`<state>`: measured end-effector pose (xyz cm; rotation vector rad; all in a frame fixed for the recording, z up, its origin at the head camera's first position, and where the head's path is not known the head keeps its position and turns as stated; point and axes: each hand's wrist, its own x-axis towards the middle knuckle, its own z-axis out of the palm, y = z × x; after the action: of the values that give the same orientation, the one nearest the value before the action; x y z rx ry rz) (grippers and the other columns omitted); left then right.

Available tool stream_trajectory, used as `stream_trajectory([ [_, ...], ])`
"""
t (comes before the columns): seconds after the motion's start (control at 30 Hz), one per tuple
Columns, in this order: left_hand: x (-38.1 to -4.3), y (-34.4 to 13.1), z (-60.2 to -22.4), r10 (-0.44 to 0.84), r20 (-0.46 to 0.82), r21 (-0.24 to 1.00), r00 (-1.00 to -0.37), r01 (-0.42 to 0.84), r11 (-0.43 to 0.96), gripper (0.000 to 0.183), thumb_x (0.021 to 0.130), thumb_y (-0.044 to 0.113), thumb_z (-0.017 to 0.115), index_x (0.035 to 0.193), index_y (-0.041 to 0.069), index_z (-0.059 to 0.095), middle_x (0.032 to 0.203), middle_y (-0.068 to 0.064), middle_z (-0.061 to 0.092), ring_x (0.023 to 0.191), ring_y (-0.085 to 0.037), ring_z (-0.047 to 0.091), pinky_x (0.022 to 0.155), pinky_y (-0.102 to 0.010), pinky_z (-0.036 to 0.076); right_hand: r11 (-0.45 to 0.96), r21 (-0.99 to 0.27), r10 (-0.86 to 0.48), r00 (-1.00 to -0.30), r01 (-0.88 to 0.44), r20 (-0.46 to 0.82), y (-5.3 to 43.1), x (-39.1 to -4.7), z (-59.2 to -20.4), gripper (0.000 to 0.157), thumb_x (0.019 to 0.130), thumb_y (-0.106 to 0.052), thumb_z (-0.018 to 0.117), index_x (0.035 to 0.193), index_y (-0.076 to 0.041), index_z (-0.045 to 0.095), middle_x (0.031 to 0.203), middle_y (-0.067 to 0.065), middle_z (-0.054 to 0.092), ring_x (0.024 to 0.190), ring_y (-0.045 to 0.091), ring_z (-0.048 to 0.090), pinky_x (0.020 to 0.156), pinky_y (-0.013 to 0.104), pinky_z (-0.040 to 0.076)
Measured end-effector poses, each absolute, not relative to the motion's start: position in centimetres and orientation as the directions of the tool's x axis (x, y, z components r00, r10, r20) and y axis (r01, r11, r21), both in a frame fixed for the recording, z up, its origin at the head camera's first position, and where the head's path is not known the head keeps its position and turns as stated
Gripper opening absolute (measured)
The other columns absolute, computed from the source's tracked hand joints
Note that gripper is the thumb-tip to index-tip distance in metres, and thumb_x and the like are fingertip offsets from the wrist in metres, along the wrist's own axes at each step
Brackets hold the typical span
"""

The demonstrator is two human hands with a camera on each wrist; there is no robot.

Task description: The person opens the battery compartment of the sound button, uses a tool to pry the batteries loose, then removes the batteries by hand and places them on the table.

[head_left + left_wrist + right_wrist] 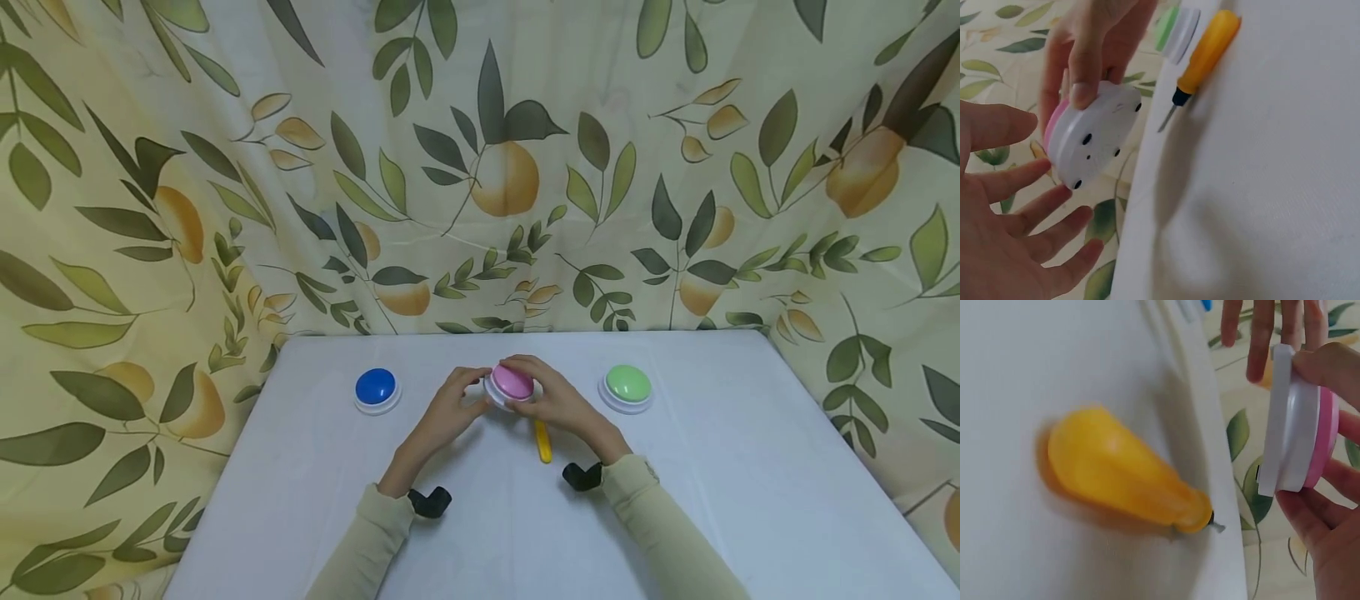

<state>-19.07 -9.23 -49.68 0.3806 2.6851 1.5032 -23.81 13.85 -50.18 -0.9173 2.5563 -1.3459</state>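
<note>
My right hand (558,404) grips a pink push button with a white base (513,383) between thumb and fingers. In the left wrist view the button (1094,137) is tipped above the table, its white underside with small dark holes facing that camera. My left hand (1007,231) is beside it with fingers spread, a fingertip right at the base's rim. On the table below lies a screwdriver with a yellow handle (543,443); the left wrist view also shows its dark collar and metal shaft (1167,117).
A blue push button (376,387) stands on the table to the left, and a green one (628,385) to the right. White cloth covers the table (300,500). Behind it hangs a leaf-and-fruit patterned curtain (465,250). Black straps with small devices (431,503) sit at both wrists.
</note>
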Motion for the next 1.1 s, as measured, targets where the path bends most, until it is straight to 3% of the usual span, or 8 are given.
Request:
stream_trajectory([
  [0.13, -18.3, -9.0, -48.8, 0.223, 0.097, 0.863, -0.970, 0.193, 0.466, 0.050, 0.101, 0.019, 0.069, 0.149, 0.021, 0.056, 0.148, -0.007, 0.054, 0.143, -0.028, 0.050, 0.119, -0.056, 0.042, 0.348, -0.840, -0.521, -0.831, -0.416, 0.196, 14.2, -23.2, -50.2, 0.062, 0.092, -0.019, 0.079, 0.149, -0.021, 0.056, 0.156, 0.009, 0.052, 0.139, 0.035, 0.053, 0.116, 0.058, 0.045],
  [0.2, -17.9, -8.8, -48.3, 0.211, 0.100, 0.871, -0.972, 0.188, 0.454, 0.050, 0.101, 0.017, 0.069, 0.149, 0.023, 0.056, 0.148, -0.005, 0.053, 0.145, -0.028, 0.049, 0.119, -0.056, 0.042, 0.315, -0.862, -0.510, -0.837, -0.396, 0.199, 14.3, -23.0, -50.2, 0.061, 0.094, -0.020, 0.077, 0.150, -0.021, 0.054, 0.155, 0.008, 0.053, 0.138, 0.033, 0.054, 0.117, 0.047, 0.047],
  [0.27, -17.3, -8.8, -47.7, 0.206, 0.118, 0.879, -0.971, 0.199, 0.434, 0.051, 0.100, 0.016, 0.070, 0.149, 0.024, 0.055, 0.149, -0.005, 0.053, 0.146, -0.029, 0.048, 0.120, -0.056, 0.042, 0.281, -0.888, -0.497, -0.846, -0.365, 0.191, 14.3, -22.6, -50.1, 0.060, 0.096, -0.019, 0.075, 0.152, -0.021, 0.053, 0.155, 0.009, 0.053, 0.138, 0.034, 0.053, 0.116, 0.045, 0.048],
  [0.37, -16.8, -8.7, -47.0, 0.209, 0.160, 0.879, -0.965, 0.236, 0.413, 0.051, 0.100, 0.014, 0.071, 0.148, 0.023, 0.055, 0.148, -0.004, 0.053, 0.146, -0.028, 0.048, 0.120, -0.054, 0.043, 0.225, -0.926, -0.480, -0.862, -0.303, 0.165, 14.2, -22.0, -49.7, 0.059, 0.099, -0.019, 0.072, 0.154, -0.021, 0.051, 0.157, 0.011, 0.051, 0.137, 0.036, 0.055, 0.108, 0.033, 0.053],
  [0.5, -16.4, -8.6, -46.5, 0.220, 0.225, 0.866, -0.949, 0.298, 0.400, 0.054, 0.098, 0.011, 0.072, 0.147, 0.023, 0.054, 0.147, -0.001, 0.054, 0.144, -0.024, 0.049, 0.120, -0.051, 0.044, 0.139, -0.971, -0.453, -0.885, -0.195, 0.113, 14.0, -21.3, -49.3, 0.057, 0.102, -0.019, 0.068, 0.156, -0.019, 0.049, 0.158, 0.015, 0.048, 0.130, 0.037, 0.056, 0.096, 0.029, 0.057],
  [0.6, -16.1, -8.5, -46.3, 0.223, 0.268, 0.848, -0.937, 0.339, 0.407, 0.057, 0.097, 0.009, 0.073, 0.148, 0.024, 0.053, 0.147, 0.001, 0.055, 0.144, -0.022, 0.049, 0.119, -0.050, 0.044, 0.083, -0.989, -0.444, -0.894, -0.119, 0.070, 13.9, -21.0, -49.3, 0.056, 0.104, -0.022, 0.064, 0.157, -0.019, 0.046, 0.161, 0.014, 0.044, 0.135, 0.038, 0.051, 0.105, 0.040, 0.055],
  [0.8, -15.7, -8.1, -45.9, 0.236, 0.344, 0.796, -0.909, 0.416, 0.440, 0.061, 0.094, 0.006, 0.076, 0.148, 0.022, 0.052, 0.149, 0.002, 0.054, 0.146, -0.020, 0.050, 0.118, -0.046, 0.047, -0.066, -0.998, -0.466, -0.885, 0.017, 0.015, 13.8, -20.4, -49.3, 0.055, 0.108, -0.024, 0.054, 0.161, -0.019, 0.038, 0.170, 0.013, 0.030, 0.153, 0.041, 0.031, 0.123, 0.065, 0.031],
  [1.1, -15.4, -8.0, -45.4, 0.286, 0.418, 0.702, -0.862, 0.507, 0.501, 0.065, 0.090, 0.003, 0.079, 0.147, 0.020, 0.053, 0.151, 0.000, 0.054, 0.144, -0.022, 0.051, 0.119, -0.047, 0.046, -0.233, -0.958, -0.503, -0.864, 0.167, -0.028, 13.4, -19.7, -49.4, 0.052, 0.111, -0.028, 0.042, 0.162, -0.022, 0.035, 0.158, 0.000, 0.042, 0.139, 0.024, 0.046, 0.114, 0.040, 0.047],
])
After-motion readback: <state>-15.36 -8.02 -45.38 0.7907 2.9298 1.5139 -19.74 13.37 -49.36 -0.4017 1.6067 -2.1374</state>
